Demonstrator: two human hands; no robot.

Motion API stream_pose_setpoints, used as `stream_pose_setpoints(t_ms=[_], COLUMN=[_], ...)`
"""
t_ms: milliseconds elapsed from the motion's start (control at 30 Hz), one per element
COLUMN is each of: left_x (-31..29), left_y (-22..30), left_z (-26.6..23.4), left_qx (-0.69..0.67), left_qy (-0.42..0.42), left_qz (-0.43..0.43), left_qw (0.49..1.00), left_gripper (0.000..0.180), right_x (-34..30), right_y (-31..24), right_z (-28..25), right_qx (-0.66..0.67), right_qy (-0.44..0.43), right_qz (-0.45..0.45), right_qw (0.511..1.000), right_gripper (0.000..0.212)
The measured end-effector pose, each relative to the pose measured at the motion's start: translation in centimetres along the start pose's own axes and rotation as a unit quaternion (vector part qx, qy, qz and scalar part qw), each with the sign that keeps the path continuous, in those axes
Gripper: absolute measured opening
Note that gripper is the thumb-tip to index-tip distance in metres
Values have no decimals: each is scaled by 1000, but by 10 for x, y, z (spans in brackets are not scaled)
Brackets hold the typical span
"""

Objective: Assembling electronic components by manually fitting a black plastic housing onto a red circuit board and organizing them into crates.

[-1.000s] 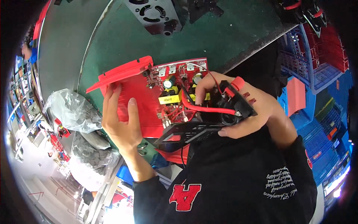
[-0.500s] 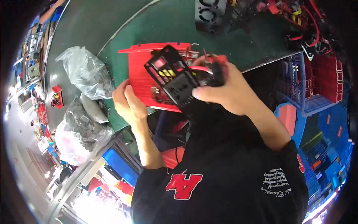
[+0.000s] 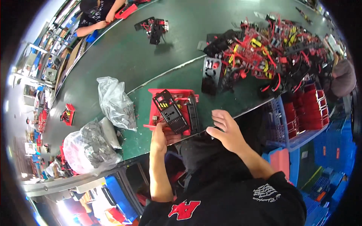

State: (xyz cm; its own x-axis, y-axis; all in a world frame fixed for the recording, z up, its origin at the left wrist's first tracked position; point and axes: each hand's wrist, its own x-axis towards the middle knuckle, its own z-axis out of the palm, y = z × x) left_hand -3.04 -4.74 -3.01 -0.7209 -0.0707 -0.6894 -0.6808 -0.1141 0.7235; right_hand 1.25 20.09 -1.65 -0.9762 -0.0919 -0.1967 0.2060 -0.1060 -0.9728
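A red metal housing [image 3: 154, 109] lies at the near edge of the green table. A black end panel with a socket and slots [image 3: 171, 113] rests tilted across it, and another black end piece [image 3: 192, 116] stands at its right side. My left hand [image 3: 160, 139] is closed at the housing's near edge, its fingers partly under the black panel. To the right of the housing, my right hand [image 3: 228, 132] hangs open with fingers apart, touching nothing.
Red circuit boards with wires and black panels [image 3: 260, 52] are piled at the right. Clear plastic bags [image 3: 116, 103] lie left. A black-and-red assembly [image 3: 154, 30] sits farther back. Blue crates [image 3: 281, 128] stand at the right edge. Co-workers [image 3: 98, 15] are at the far left and right.
My right hand has let go of the black panel and wired assembly and moved away. The panel now lies over the housing. My left hand has shifted to the near edge. The view has tilted up.
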Motion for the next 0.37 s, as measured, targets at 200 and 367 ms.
stream_pose_setpoints(t_ms=[200,367], left_x=[44,92], left_y=[40,84], left_z=[0,-4], left_qx=[-91,-79], left_qy=[-10,-39], left_qz=[3,27], left_qw=[996,996], left_gripper=[48,49], right_x=[74,313], right_y=[-87,-159], right_z=[28,111], right_qx=[-97,-221], right_qy=[-4,66], right_qz=[-167,-17], right_qw=[981,973], right_gripper=[49,82])
